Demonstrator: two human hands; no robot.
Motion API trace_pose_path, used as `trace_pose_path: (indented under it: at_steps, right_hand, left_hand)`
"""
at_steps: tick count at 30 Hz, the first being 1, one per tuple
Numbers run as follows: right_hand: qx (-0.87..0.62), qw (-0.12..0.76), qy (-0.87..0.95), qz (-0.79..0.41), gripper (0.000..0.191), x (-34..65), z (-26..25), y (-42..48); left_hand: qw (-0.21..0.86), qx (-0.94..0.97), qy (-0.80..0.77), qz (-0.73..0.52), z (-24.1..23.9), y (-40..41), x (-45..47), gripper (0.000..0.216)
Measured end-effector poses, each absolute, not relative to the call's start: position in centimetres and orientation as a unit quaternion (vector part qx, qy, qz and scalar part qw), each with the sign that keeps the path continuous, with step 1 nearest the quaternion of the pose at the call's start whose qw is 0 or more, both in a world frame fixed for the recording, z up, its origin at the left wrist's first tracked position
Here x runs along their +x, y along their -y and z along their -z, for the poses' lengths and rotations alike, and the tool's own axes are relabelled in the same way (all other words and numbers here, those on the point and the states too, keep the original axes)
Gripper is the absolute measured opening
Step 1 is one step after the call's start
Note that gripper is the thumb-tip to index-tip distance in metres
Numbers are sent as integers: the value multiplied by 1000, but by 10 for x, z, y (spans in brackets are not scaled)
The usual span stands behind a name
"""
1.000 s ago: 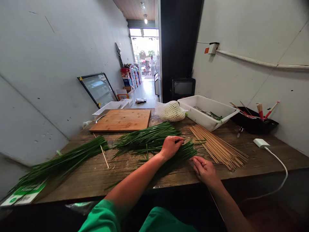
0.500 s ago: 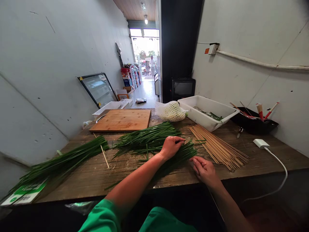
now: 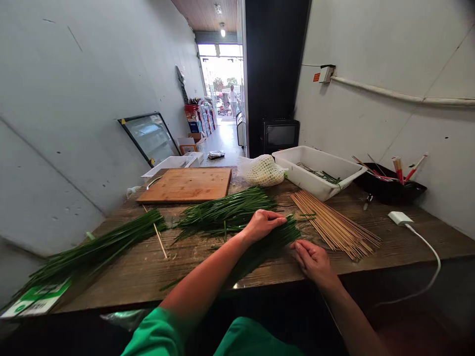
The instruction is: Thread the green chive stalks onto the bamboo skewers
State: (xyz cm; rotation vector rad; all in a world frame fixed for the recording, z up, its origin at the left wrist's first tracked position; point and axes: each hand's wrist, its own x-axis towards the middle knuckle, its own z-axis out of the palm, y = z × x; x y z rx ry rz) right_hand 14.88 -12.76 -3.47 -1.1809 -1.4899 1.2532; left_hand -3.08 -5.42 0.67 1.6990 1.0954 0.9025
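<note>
Head view: one wooden worktop (image 3: 129, 277), with goods as follows.

Leaves, long, green, three bunches. Near bunch (image 3: 285, 237): before the wearer, running under the left forearm, its trimmed-looking ends pointing right. Middle bunch (image 3: 230, 205): directly behind it, blades loosely spread. Left bunch (image 3: 100, 244): at the left side, its far end lying over a green-and-white packet (image 3: 40, 298) at the worktop's edge.

Left hand (image 3: 264, 225): laid over the near bunch at its right end; thumb and forefinger close together in the grip, whether on a blade cannot be told. Right hand (image 3: 313, 259): just beside the same end, lower; thumb and fingertips drawn together, anything within the grip too small to make out.

Skewers (image 3: 334, 222), thin, pale brown, many: fanned to the right of the hands. Single stick (image 3: 160, 240): by the right end of the left bunch.

Cutting board (image 3: 185, 185), wood, metal handle: behind the leaves. Netted item (image 3: 261, 170), white foam net: right of the board. Tub (image 3: 300, 179), white plastic: behind the skewers, some green scraps inside. Black tray (image 3: 397, 193), holding red-handled sticks: far right. Adapter (image 3: 400, 218), white, with cable: right, near the tray.
</note>
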Motion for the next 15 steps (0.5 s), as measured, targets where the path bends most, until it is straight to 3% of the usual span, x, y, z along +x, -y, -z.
trace_pose_path:
  at_steps: [10, 15]
  right_hand:
    - [-433, 402, 575, -566, 37, 151, 27, 127]
    - [-414, 400, 626, -526, 35, 153, 18, 130]
  left_hand:
    - [614, 612, -398, -300, -28, 62, -37, 43]
    - [621, 625, -403, -249, -39, 65, -40, 43]
